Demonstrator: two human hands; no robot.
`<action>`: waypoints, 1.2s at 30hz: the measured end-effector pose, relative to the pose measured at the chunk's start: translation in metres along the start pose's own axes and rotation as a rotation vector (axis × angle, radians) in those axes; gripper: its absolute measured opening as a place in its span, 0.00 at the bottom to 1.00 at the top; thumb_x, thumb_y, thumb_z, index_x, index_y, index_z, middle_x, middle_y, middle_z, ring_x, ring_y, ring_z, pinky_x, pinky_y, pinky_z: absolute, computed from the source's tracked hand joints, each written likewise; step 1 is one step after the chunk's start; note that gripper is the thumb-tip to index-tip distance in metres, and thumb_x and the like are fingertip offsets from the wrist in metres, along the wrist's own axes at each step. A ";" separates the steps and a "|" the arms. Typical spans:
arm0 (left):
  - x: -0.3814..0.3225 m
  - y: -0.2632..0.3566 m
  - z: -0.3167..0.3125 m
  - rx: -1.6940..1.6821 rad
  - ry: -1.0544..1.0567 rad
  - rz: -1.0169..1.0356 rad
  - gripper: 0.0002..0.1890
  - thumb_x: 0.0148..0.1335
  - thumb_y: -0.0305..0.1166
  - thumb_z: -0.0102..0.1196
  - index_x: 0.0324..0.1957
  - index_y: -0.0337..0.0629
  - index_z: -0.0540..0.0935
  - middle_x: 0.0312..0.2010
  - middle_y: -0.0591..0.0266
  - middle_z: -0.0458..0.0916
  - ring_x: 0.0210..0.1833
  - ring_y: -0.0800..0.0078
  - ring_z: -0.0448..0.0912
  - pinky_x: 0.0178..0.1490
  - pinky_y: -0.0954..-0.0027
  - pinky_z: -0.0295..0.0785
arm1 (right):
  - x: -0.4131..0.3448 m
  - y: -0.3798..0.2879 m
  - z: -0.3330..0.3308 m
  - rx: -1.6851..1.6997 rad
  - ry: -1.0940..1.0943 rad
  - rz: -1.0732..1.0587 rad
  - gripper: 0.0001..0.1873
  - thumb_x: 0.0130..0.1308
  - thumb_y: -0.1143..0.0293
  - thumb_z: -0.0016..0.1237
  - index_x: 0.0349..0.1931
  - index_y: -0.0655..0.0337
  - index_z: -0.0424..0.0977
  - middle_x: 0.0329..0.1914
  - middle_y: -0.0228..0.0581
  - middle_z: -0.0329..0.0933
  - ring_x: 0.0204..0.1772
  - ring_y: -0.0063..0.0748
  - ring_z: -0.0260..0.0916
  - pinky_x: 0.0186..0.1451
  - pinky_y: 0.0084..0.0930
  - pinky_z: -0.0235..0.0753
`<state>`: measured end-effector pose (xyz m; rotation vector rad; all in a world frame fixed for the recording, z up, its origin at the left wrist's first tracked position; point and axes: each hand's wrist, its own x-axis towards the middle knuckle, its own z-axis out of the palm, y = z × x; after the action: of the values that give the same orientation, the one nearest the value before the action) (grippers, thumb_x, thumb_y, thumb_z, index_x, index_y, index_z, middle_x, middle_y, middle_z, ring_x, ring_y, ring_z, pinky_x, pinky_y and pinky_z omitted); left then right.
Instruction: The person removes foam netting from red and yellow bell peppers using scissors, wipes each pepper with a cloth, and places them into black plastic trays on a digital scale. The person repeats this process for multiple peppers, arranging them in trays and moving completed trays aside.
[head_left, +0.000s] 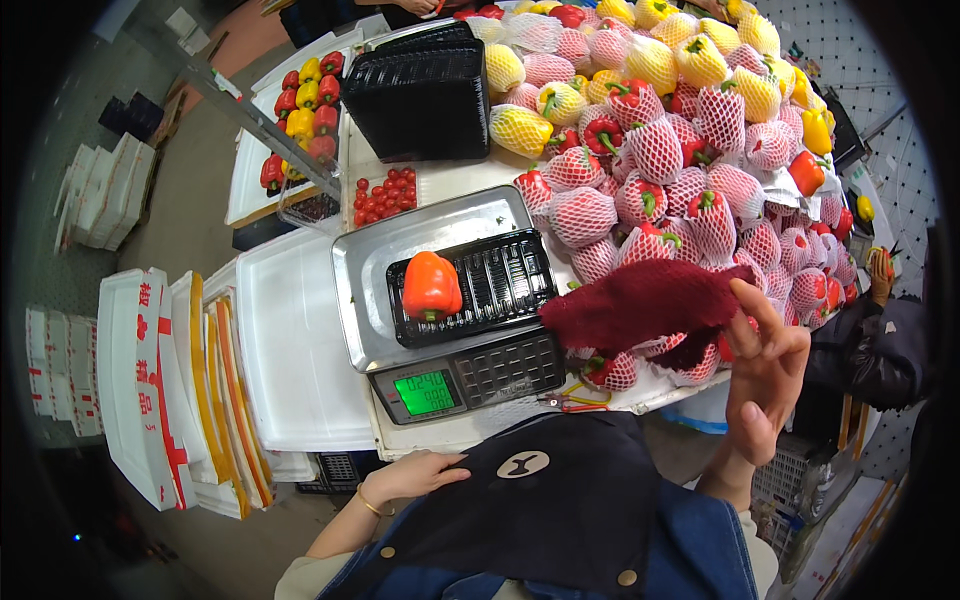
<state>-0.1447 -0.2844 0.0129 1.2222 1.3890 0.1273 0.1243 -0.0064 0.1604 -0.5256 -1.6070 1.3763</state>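
Observation:
My right hand (765, 367) pinches one end of a dark red cloth (645, 300), which stretches leftward over net-wrapped bell peppers (649, 202) towards the tray. My left hand (427, 472) rests against the apron at the table's front edge and holds nothing that shows. An orange-red bell pepper (433, 286) lies without a net at the left end of a black plastic tray (499, 277). That tray sits on the steel platform of a digital scale (360, 300), whose display (425, 394) glows green. Beside the scale's keypad are pruning snips (577, 401) with yellow and red handles.
Black trays (416, 97) stand stacked behind the scale, near cherry tomatoes (386, 196). White foam boxes (307, 337) line the left side. Trays of peppers (304, 112) lie at the back left. One person's hands (420, 6) show at the top, and another person's hand (880, 274) at the right.

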 end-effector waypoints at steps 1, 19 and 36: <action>-0.003 0.001 -0.003 -0.071 0.068 -0.010 0.21 0.70 0.45 0.52 0.56 0.41 0.79 0.39 0.47 0.85 0.41 0.58 0.84 0.46 0.63 0.76 | 0.001 0.002 0.005 0.037 0.016 0.009 0.27 0.56 0.54 0.58 0.45 0.57 0.59 0.66 0.76 0.59 0.72 0.57 0.61 0.75 0.44 0.56; 0.067 0.044 -0.163 0.338 0.881 0.057 0.59 0.38 0.22 0.73 0.74 0.54 0.53 0.70 0.54 0.61 0.68 0.47 0.63 0.71 0.56 0.61 | 0.021 0.126 0.096 0.282 -0.561 0.310 0.25 0.45 0.87 0.32 0.48 0.65 0.53 0.72 0.64 0.53 0.78 0.45 0.51 0.79 0.42 0.45; 0.070 0.040 -0.107 -0.496 1.152 0.355 0.59 0.37 0.17 0.71 0.72 0.49 0.49 0.67 0.54 0.62 0.63 0.62 0.68 0.61 0.63 0.74 | -0.007 0.126 0.111 0.105 -0.609 0.018 0.21 0.46 0.84 0.42 0.45 0.68 0.58 0.69 0.66 0.59 0.68 0.59 0.66 0.68 0.41 0.68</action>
<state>-0.1855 -0.1575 0.0243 0.9437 1.8834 1.5205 0.0037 -0.0360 0.0466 -0.0479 -1.9881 1.7284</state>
